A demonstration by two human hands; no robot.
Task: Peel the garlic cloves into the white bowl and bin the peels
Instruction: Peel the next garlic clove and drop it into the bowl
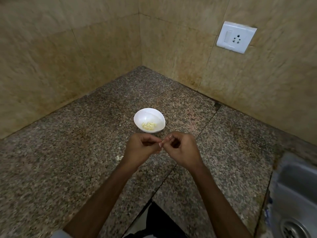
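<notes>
Both the left hand [142,146] and right hand [181,148] are curled in, fingertips pinching one tiny garlic clove [162,143] just short of the white bowl [145,115] of peeled cloves [148,125]. I'd nick the skin with a thumbnail, twist gently, and keep peel scraps [118,157] together for binning.

Granite counter [68,160]: white bowl [134,118], peel [119,157]
</notes>
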